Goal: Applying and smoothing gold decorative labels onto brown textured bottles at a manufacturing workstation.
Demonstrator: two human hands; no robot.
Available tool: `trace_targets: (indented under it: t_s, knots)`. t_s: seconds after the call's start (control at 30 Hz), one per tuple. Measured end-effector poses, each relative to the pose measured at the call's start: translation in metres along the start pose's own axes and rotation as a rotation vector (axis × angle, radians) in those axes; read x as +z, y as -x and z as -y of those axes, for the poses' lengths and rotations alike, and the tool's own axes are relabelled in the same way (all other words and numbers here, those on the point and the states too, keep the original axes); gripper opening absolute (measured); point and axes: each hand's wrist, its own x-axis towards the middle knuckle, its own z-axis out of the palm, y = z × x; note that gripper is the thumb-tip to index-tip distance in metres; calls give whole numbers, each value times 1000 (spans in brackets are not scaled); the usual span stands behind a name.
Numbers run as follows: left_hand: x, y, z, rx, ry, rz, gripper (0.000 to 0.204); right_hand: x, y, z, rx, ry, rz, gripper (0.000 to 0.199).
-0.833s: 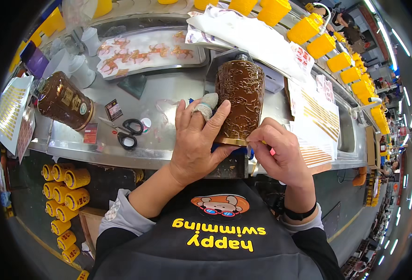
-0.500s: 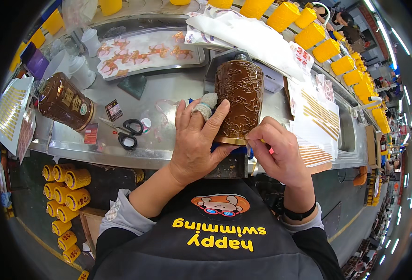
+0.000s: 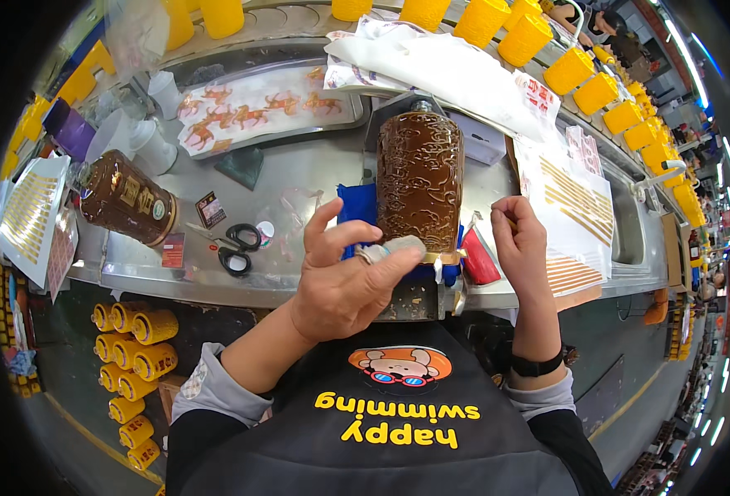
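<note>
A brown bottle (image 3: 419, 178) with raised relief lies in front of me, its neck pointing away and a gold band (image 3: 452, 258) around its base. My left hand (image 3: 344, 277) is at the near left of the base, fingers apart. A grey cloth wrap (image 3: 394, 248) covers one fingertip, beside the thumb, close to the gold band. A small white scrap (image 3: 438, 269) shows at the band. My right hand (image 3: 518, 236) is held away to the bottle's right with its fingers pinched together; whatever they hold is too small to name. Blue cloth (image 3: 356, 213) lies under the bottle.
Scissors (image 3: 236, 248) and a second brown bottle (image 3: 126, 198) are on the left. A red object (image 3: 481, 258) sits right of the base. Gold strip sheets (image 3: 576, 194) lie at right, a tray (image 3: 352, 112) of horse-shaped decals behind. Yellow containers (image 3: 526, 40) line the far conveyor.
My right hand has left the gold band and moved right and up, uncovering the red object. My left hand has slid from the bottle's side down to its base.
</note>
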Motion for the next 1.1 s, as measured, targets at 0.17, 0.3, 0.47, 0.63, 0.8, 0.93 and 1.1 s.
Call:
trace_targets:
  t_s: [0.17,0.3,0.47,0.63,0.8,0.93,1.1]
  knots:
    - [10,-18,-11,-301,165,21,46,14,-4,-28,18,118,63,7]
    - [16,-27,-17,-455,179,80,49,19,-4,-41,-10,189,130,8]
    - [14,-23,-11,-498,287,70,48,20,-5,-46,-51,292,157,11]
    - [11,-20,-8,-475,330,83,51,12,-6,-31,-256,463,-4,23]
    - [15,-19,-26,-295,100,205,61,-4,8,8,-173,-38,72,35]
    - [29,-22,-30,-252,-42,108,62,0,17,33,-202,-243,158,40]
    - [26,-22,-28,-327,52,49,33,3,22,43,-182,-375,227,43]
